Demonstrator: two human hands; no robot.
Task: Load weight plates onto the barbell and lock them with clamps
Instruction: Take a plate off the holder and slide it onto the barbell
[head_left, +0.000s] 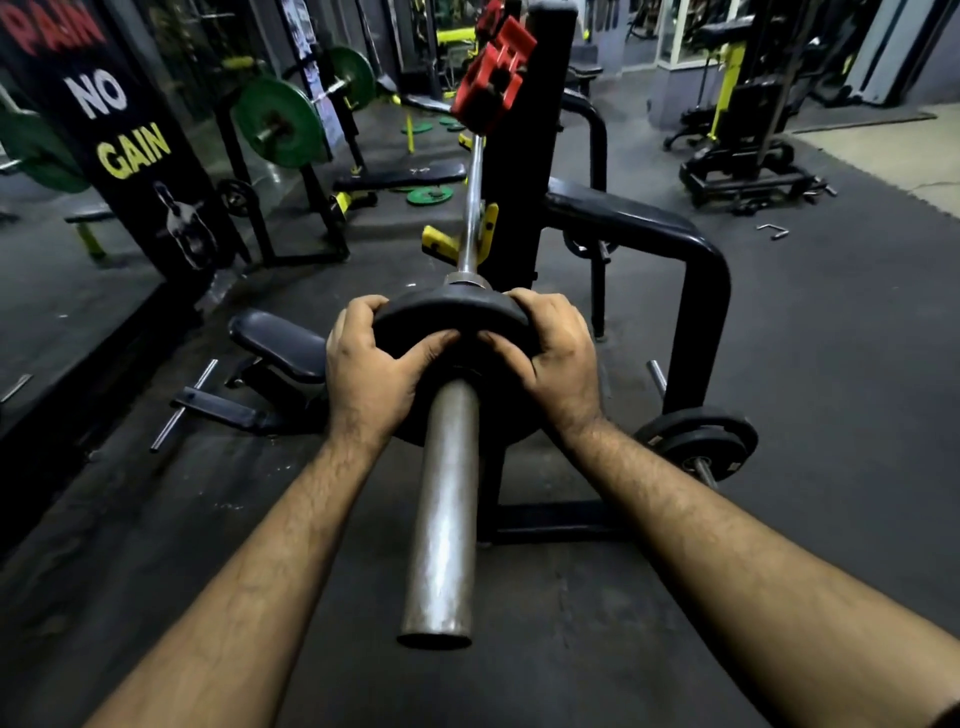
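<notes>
A steel barbell (441, 509) points straight at me, its bare sleeve end near the bottom centre. A black weight plate (447, 312) sits on the sleeve, pushed up near the collar. My left hand (363, 358) grips the plate's left rim and my right hand (550, 353) grips its right rim, thumbs on the near face. Red clamps (491, 83) rest on the black rack upright (519, 171) at the far end of the bar.
More black plates (698, 439) hang on a storage peg low at the right. A black bench pad (280, 340) lies to the left. Green plates (278, 122) sit on another rack behind. The curved black frame (696, 270) stands to the right.
</notes>
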